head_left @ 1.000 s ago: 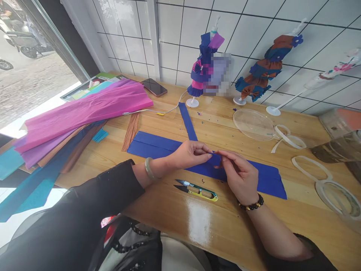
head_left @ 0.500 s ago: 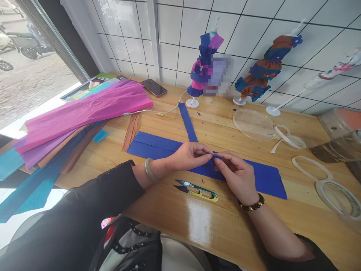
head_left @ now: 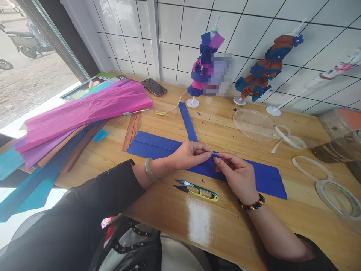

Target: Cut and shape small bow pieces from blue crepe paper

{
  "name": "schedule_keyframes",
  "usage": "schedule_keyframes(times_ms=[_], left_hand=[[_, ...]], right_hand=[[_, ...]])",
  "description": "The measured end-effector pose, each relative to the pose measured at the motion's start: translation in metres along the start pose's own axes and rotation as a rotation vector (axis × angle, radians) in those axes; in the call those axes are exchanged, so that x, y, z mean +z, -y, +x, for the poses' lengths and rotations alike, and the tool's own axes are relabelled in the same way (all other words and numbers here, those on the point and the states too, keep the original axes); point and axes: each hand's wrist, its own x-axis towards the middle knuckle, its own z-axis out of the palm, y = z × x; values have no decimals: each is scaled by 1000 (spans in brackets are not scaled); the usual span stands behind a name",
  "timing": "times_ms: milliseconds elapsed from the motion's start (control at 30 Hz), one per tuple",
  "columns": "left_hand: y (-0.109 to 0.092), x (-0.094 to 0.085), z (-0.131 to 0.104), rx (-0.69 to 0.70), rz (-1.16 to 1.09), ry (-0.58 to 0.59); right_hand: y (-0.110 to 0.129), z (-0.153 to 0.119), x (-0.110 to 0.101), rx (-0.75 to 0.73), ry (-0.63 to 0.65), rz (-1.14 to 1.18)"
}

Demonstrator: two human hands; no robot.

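Observation:
My left hand (head_left: 192, 155) and my right hand (head_left: 236, 174) meet fingertip to fingertip over a long strip of blue crepe paper (head_left: 156, 146). Both are closed in a pinch on a small bit of blue crepe paper, most of it hidden by the fingers. The long strip lies flat on the table, running under both hands. A narrower blue paper strip (head_left: 188, 122) reaches away from it towards the wall. Nearer to me lies a pair of thread snips (head_left: 199, 190) with a yellow and green handle, blades pointing left.
Stacked crepe paper sheets (head_left: 93, 113) cover the left side, near a phone (head_left: 154, 87). Paper-dressed stands (head_left: 201, 67) line the tiled wall. On the right are a clear plastic disc (head_left: 252, 125), white tape loops (head_left: 289, 137), a tape roll (head_left: 337, 197) and a dark transparent container (head_left: 338, 146).
The fingertips have shifted very slightly while pinching the blue paper. Nothing else on the table has visibly moved.

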Motion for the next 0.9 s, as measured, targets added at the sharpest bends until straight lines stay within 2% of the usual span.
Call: schedule_keyframes(times_ms=[200,333,500,900], left_hand=[[-1,-1,0,11,31,17],[3,0,0,-3,-22,39],[8,1,2,-26,41,45],[9,-1,4,-53,-68,159]], right_hand=[[0,0,0,39,-13,32],[0,1,1,109,-44,113],[-2,2,3,181,-58,202],[-8,2,5,259,-60,355]])
